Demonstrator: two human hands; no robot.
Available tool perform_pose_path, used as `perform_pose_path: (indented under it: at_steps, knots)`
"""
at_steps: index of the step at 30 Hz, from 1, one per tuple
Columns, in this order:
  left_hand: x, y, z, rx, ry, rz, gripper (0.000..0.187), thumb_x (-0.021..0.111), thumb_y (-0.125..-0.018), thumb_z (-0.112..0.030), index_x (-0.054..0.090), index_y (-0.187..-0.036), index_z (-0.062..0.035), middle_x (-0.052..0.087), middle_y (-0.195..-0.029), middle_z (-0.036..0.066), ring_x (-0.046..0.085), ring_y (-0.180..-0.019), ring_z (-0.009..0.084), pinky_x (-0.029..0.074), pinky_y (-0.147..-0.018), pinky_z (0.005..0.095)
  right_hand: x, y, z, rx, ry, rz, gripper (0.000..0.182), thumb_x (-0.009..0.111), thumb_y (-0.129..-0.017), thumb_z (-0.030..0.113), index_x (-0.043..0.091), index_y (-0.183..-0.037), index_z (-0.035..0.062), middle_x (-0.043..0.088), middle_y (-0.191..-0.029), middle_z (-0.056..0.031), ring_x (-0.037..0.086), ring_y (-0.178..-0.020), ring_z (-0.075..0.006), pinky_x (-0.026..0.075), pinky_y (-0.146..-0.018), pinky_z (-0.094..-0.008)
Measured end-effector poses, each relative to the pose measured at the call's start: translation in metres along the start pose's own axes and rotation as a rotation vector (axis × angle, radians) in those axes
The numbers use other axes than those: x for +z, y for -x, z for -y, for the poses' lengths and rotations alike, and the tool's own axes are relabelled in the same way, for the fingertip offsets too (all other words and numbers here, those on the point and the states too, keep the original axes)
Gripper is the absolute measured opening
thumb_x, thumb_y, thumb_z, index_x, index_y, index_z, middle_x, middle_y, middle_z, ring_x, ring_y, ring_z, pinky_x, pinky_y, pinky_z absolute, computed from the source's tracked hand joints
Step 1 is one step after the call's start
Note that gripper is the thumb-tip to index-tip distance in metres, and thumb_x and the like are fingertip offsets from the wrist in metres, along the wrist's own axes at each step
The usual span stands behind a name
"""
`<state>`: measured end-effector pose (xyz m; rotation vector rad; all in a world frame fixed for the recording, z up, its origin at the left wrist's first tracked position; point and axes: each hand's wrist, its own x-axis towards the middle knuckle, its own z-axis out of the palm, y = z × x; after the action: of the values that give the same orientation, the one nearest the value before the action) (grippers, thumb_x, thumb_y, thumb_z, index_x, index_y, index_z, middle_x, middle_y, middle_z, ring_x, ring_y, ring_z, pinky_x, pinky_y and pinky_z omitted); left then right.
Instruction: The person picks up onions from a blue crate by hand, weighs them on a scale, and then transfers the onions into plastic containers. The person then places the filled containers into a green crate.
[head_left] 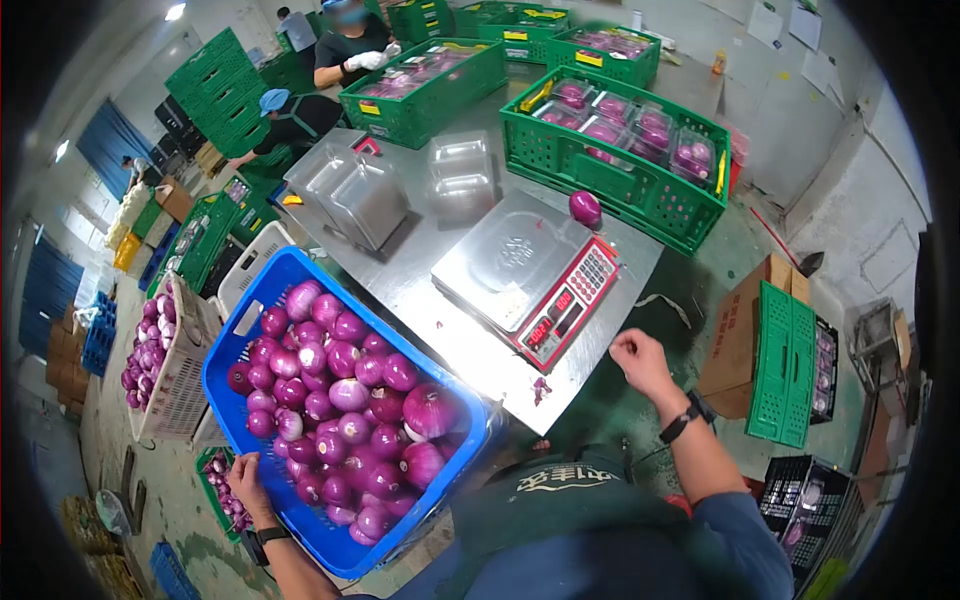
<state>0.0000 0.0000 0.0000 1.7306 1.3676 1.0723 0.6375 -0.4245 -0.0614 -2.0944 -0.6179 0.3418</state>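
Note:
My left hand (248,487) grips the near left rim of a blue plastic crate (222,400) heaped with peeled red onions (350,427). Out in the air, right of a digital scale (508,262), my right hand (642,360) has its fingers curled in, with nothing visible in them. The scale has a steel platform and a red panel with lit digits. One red onion (585,209) rests beside the platform, at the panel's upper end. Bits of onion skin (541,389) lie on the steel table (590,368) near the scale.
Behind the scale stand stacks of clear plastic trays (352,195) and a green crate (615,165) of packed onions. Another green crate (425,92) is farther back, near a gloved person (350,50). A cardboard box (735,350) is at right, a white onion crate (180,365) at left.

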Motion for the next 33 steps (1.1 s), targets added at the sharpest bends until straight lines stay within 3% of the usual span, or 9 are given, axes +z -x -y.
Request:
perform_pose_path:
  at_steps: [2,3,6,12,17,22,25,29,33]
  knots:
    - [-0.013,0.024,-0.015,0.021,0.102,-0.097,0.02,0.069,-0.09,-0.015,0.073,-0.1,0.0019,0.07,-0.092,0.003,0.059,-0.084,0.0133,0.047,-0.088,0.0286,0.015,-0.039,0.009,-0.075,-0.021,0.023,0.023,0.074,-0.087,0.02,0.07,-0.099,0.0004,0.071,-0.08,-0.0116,0.068,-0.074,-0.0194,0.054,-0.072,-0.0325]
    - [0.028,0.063,-0.013,-0.082,0.072,-0.095,0.019,0.07,-0.09,-0.015,0.073,-0.1,0.0018,0.069,-0.091,0.003,0.059,-0.084,0.013,0.047,-0.086,0.0283,-0.027,-0.07,0.024,-0.068,0.041,0.074,0.022,0.073,-0.088,0.02,0.07,-0.099,0.0003,0.071,-0.08,-0.0116,0.068,-0.074,-0.0199,0.054,-0.071,-0.0335]
    - [0.039,0.101,-0.067,-0.148,-0.071,-0.236,0.016,0.071,-0.09,-0.012,0.073,-0.098,0.0017,0.068,-0.091,0.002,0.059,-0.085,0.0118,0.047,-0.082,0.0274,0.002,-0.163,0.029,-0.241,-0.004,0.063,0.021,0.072,-0.088,0.017,0.07,-0.1,-0.0003,0.07,-0.079,-0.011,0.068,-0.073,-0.0199,0.053,-0.069,-0.034]
    - [0.121,0.202,-0.14,-0.262,-0.075,-0.439,0.01,0.073,-0.091,-0.007,0.07,-0.096,0.0014,0.065,-0.085,-0.001,0.055,-0.076,0.0084,0.045,-0.073,0.0247,0.038,-0.316,0.066,-0.342,-0.026,0.105,0.024,0.075,-0.085,0.019,0.069,-0.099,0.0002,0.071,-0.083,-0.0129,0.069,-0.075,-0.0234,0.055,-0.071,-0.0356]
    - [0.21,0.224,-0.173,-0.301,-0.114,-0.608,0.008,0.072,-0.092,-0.007,0.069,-0.091,0.0008,0.063,-0.08,-0.001,0.054,-0.073,0.008,0.044,-0.068,0.024,0.091,-0.401,0.108,-0.611,0.025,0.181,0.028,0.073,-0.083,0.02,0.07,-0.104,0.0006,0.07,-0.104,-0.0204,0.066,-0.101,-0.0373,0.053,-0.092,-0.0452]
    - [0.258,0.216,-0.185,-0.398,-0.392,-0.677,0.01,0.073,-0.087,-0.007,0.069,-0.085,0.0018,0.067,-0.075,0.003,0.058,-0.066,0.0124,0.048,-0.065,0.0294,0.151,-0.432,0.139,-0.804,0.079,0.253,0.03,0.07,-0.088,0.021,0.069,-0.107,-0.0013,0.068,-0.109,-0.0228,0.063,-0.108,-0.0412,0.05,-0.098,-0.0466]
    - [0.26,0.211,-0.185,-0.452,-0.503,-0.683,0.01,0.074,-0.082,-0.006,0.07,-0.083,0.0024,0.07,-0.074,0.008,0.062,-0.067,0.0149,0.05,-0.067,0.032,0.179,-0.439,0.147,-0.795,0.206,0.444,0.031,0.066,-0.092,0.024,0.069,-0.109,-0.0025,0.067,-0.111,-0.0245,0.062,-0.11,-0.0421,0.049,-0.1,-0.0482]
    - [0.26,0.208,-0.185,-0.508,-0.523,-0.673,0.009,0.073,-0.081,-0.006,0.07,-0.083,0.002,0.07,-0.072,0.008,0.062,-0.066,0.0151,0.05,-0.066,0.0325,0.2,-0.447,0.151,-0.811,0.474,0.668,0.033,0.053,-0.1,0.026,0.072,-0.099,-0.0009,0.072,-0.099,-0.0254,0.069,-0.098,-0.044,0.054,-0.09,-0.0531]
    - [0.255,0.212,-0.171,-0.515,-0.528,-0.689,0.008,0.073,-0.079,-0.005,0.07,-0.081,0.0023,0.07,-0.071,0.009,0.062,-0.064,0.016,0.05,-0.065,0.0336,0.216,-0.45,0.142,-0.938,0.446,0.606,0.034,0.05,-0.103,0.026,0.072,-0.094,0.0008,0.073,-0.094,-0.0247,0.071,-0.093,-0.0434,0.056,-0.085,-0.0523]
